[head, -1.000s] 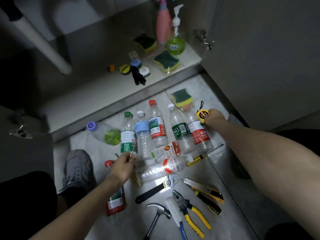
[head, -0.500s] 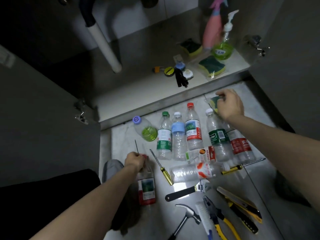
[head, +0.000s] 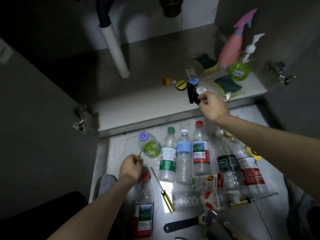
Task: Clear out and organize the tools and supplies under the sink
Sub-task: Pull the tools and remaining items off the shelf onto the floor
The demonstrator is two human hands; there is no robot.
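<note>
Right hand (head: pixel 213 106) pinches black tool (head: pixel 191 94) at cabinet floor (head: pixel 138 101) edge. Left hand (head: pixel 130 168) closed on small screwdriver (head: pixel 139 154) beside bottles (head: pixel 183 158) on floor. Risk: pulling tool drags white cap (head: pixel 201 89); left arm may topple bottles.

A row of bottles (head: pixel 184 156) lies on the floor (head: pixel 119 142) just near of the cabinet shelf (head: pixel 138 103), a screwdriver (head: pixel 162 189) nearer left, sponges (head: pixel 226 85) and a spray bottle (head: pixel 230 47) far right on the shelf.
</note>
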